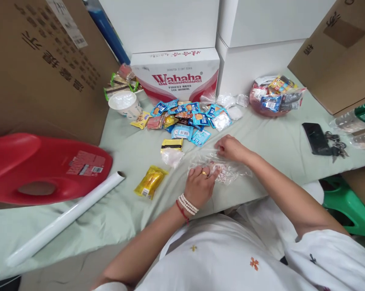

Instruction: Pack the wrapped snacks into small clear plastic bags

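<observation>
A clear plastic bag [231, 170] with reddish print lies crumpled on the cloth in front of me. My left hand [199, 186], with a ring and beaded bracelets, rests over its left side, fingers bent and closed on the film. My right hand [232, 148] is at the bag's far edge, its fingers curled together on the thin plastic. What the fingertips pinch is partly hidden. Beyond my hands is a pile of small wrapped snacks [182, 131], many in blue packets. A yellow snack packet [151, 182] lies left of my left hand.
A Wahaha carton [176, 74] stands behind the snacks, beside a paper bowl [124, 104]. At the right are a pink basket of packets [273, 97], a black phone [315, 138] and keys [339, 146]. A red jug [58, 165] and white roll [67, 218] lie left.
</observation>
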A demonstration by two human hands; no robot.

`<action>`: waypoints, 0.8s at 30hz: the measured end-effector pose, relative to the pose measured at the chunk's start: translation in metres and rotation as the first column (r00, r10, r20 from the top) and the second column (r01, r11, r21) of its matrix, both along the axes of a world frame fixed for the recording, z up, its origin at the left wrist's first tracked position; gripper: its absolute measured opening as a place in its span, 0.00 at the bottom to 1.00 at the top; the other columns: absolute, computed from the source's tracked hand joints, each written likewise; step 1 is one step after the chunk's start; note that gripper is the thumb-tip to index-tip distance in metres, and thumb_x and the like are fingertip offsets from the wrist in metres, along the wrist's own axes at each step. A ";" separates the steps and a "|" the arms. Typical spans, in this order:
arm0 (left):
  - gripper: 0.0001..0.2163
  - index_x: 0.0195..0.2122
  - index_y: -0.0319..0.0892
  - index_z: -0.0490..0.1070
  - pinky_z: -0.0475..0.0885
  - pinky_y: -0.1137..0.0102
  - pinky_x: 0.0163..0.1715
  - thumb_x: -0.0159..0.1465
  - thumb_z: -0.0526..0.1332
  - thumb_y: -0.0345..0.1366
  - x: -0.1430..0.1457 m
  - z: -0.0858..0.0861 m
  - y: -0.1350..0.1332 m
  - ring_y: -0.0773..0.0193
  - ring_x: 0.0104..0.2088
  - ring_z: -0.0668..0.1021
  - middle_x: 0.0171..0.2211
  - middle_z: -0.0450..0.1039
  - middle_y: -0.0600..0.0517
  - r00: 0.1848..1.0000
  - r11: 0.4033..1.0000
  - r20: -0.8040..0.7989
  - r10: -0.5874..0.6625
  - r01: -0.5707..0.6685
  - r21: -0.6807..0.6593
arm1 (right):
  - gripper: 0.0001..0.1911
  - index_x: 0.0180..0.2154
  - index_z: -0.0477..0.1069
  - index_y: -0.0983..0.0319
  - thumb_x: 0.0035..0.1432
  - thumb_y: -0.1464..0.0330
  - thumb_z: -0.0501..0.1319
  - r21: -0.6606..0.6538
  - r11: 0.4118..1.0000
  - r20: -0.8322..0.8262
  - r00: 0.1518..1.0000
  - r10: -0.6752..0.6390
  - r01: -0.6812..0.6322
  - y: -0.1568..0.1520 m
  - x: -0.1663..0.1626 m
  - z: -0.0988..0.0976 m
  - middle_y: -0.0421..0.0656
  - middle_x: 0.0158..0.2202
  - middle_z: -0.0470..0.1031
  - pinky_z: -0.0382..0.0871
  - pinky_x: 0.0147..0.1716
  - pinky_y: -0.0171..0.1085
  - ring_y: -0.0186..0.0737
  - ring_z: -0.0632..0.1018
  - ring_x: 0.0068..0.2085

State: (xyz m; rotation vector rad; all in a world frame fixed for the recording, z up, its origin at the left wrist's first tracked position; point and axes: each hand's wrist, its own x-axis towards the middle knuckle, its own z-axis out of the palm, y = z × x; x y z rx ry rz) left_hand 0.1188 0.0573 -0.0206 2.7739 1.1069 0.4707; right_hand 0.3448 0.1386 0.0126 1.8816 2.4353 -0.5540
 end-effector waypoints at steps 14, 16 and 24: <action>0.13 0.43 0.44 0.79 0.72 0.62 0.41 0.69 0.54 0.30 -0.016 -0.018 0.010 0.57 0.38 0.76 0.33 0.75 0.48 0.921 0.942 0.316 0.228 -0.126 -0.312 | 0.24 0.66 0.65 0.52 0.72 0.72 0.53 0.098 0.981 -0.005 0.986 0.167 -0.166 -0.124 -0.035 -0.014 0.47 0.50 0.75 0.63 0.35 0.36 0.45 0.75 0.45; 0.15 0.53 0.42 0.74 0.73 0.60 0.47 0.69 0.53 0.32 -0.023 -0.014 0.019 0.56 0.45 0.77 0.42 0.77 0.46 0.835 0.915 0.409 0.368 -0.247 -0.320 | 0.25 0.65 0.65 0.50 0.72 0.73 0.52 0.142 0.976 -0.077 0.981 0.180 -0.168 -0.128 -0.037 -0.026 0.47 0.50 0.74 0.64 0.39 0.37 0.45 0.74 0.47; 0.16 0.46 0.49 0.82 0.64 0.50 0.63 0.60 0.59 0.31 -0.018 -0.002 0.071 0.53 0.55 0.74 0.42 0.80 0.48 0.882 0.871 0.469 0.046 0.194 -0.451 | 0.22 0.63 0.69 0.51 0.72 0.71 0.54 0.160 0.986 -0.347 0.933 0.099 -0.045 -0.128 -0.029 -0.046 0.47 0.50 0.74 0.70 0.42 0.38 0.44 0.75 0.47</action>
